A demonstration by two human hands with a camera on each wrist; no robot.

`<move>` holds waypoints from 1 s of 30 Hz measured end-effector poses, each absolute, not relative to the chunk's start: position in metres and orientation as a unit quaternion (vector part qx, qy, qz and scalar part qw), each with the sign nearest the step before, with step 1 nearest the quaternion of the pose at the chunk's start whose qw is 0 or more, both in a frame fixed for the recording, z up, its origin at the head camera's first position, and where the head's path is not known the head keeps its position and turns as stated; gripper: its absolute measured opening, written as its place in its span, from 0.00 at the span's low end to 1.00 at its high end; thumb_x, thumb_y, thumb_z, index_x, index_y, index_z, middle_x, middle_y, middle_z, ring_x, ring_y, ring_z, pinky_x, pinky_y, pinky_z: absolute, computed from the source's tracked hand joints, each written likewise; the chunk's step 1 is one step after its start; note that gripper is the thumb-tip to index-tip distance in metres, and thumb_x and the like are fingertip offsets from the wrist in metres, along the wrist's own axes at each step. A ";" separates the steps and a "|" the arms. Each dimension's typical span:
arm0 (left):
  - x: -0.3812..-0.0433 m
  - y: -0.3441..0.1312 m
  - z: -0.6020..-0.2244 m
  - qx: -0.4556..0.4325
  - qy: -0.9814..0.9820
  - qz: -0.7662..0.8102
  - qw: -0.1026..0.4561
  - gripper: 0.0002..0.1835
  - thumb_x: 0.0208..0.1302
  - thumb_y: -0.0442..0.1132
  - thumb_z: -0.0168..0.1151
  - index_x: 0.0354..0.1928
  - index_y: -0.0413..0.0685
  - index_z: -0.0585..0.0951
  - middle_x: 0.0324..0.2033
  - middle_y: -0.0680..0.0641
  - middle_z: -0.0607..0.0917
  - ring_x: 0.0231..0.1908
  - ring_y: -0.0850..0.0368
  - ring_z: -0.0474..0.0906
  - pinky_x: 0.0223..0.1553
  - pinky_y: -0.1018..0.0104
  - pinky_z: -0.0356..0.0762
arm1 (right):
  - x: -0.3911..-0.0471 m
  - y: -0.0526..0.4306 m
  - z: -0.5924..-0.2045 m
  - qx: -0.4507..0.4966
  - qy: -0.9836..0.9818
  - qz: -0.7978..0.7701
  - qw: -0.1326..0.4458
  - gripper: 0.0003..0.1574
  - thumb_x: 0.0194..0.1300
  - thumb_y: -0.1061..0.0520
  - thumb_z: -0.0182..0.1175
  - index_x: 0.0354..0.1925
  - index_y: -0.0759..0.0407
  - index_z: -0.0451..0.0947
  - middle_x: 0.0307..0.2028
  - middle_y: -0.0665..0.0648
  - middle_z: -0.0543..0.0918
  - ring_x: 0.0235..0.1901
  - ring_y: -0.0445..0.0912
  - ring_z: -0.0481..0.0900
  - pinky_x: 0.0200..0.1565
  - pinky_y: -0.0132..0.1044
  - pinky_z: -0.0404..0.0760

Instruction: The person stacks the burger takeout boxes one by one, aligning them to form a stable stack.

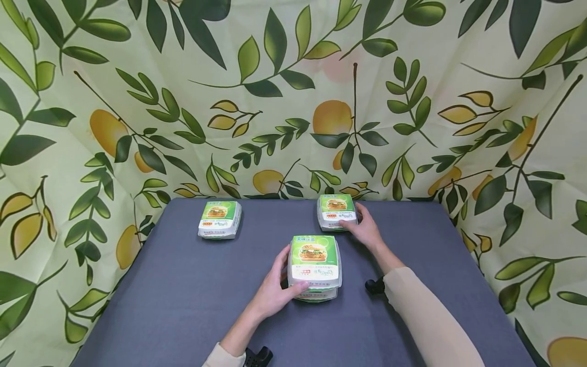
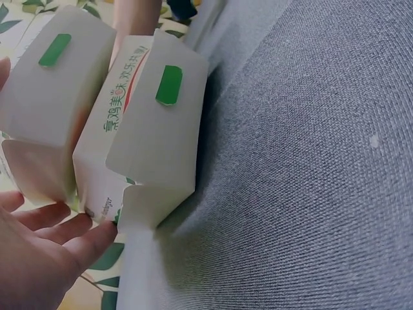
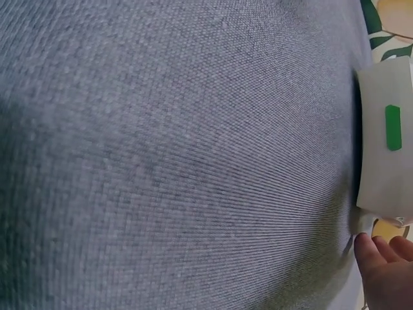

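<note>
Two burger boxes stand stacked at the middle of the table, the upper box (image 1: 314, 260) with a green and white burger-print lid, the lower box (image 1: 316, 294) mostly hidden under it. My left hand (image 1: 279, 285) holds the stack's left side, thumb on the front and fingers along the side; its fingertips touch the box walls in the left wrist view. Farther back on the right is a third burger box (image 1: 336, 213). My right hand (image 1: 365, 228) grips its right side, thumb at the front; its fingers (image 3: 371, 255) show by a lower corner in the right wrist view.
Another matching burger box (image 1: 219, 219) sits at the back left of the grey cloth-covered table (image 1: 183, 295). A leaf-and-fruit patterned curtain (image 1: 284, 112) hangs right behind the table's back edge and along both sides.
</note>
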State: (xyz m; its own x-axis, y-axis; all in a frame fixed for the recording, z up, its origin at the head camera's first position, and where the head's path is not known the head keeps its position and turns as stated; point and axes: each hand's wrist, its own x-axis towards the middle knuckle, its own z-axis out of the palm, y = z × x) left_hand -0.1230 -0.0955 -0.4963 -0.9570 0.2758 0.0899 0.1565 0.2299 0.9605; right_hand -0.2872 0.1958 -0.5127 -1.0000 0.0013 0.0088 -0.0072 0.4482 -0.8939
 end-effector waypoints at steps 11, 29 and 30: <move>-0.123 -0.096 -0.496 0.142 0.779 0.609 0.049 0.52 0.63 0.48 0.72 0.81 0.52 0.50 0.76 0.47 0.61 0.74 0.51 0.57 0.72 0.44 0.59 | -0.296 0.194 -0.521 0.020 -0.852 0.522 0.006 0.63 0.63 0.49 0.72 0.80 0.63 0.44 0.76 0.68 0.56 0.73 0.60 0.57 0.75 0.52 0.52; -0.123 -0.095 -0.498 0.148 0.782 0.604 0.046 0.51 0.64 0.47 0.71 0.81 0.50 0.50 0.75 0.44 0.61 0.73 0.48 0.58 0.71 0.41 0.60 | -0.287 0.194 -0.514 0.009 -0.851 0.526 0.011 0.61 0.64 0.47 0.71 0.80 0.63 0.46 0.74 0.70 0.60 0.69 0.61 0.63 0.72 0.54 0.59; -0.124 -0.095 -0.498 0.151 0.783 0.601 0.044 0.51 0.64 0.47 0.71 0.81 0.50 0.49 0.75 0.43 0.61 0.73 0.47 0.59 0.71 0.40 0.60 | -0.287 0.194 -0.512 0.011 -0.850 0.527 0.012 0.61 0.64 0.47 0.71 0.80 0.63 0.46 0.74 0.70 0.61 0.68 0.61 0.65 0.71 0.54 0.60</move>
State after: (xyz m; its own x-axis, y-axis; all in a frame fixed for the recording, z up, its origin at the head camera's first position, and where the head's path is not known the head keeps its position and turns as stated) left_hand -0.1237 -0.0953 -0.4979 -0.9505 0.2891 0.1136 0.1844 0.2309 0.9553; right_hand -0.2866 0.1940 -0.5122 -0.9995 -0.0068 0.0319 -0.0316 0.4447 -0.8951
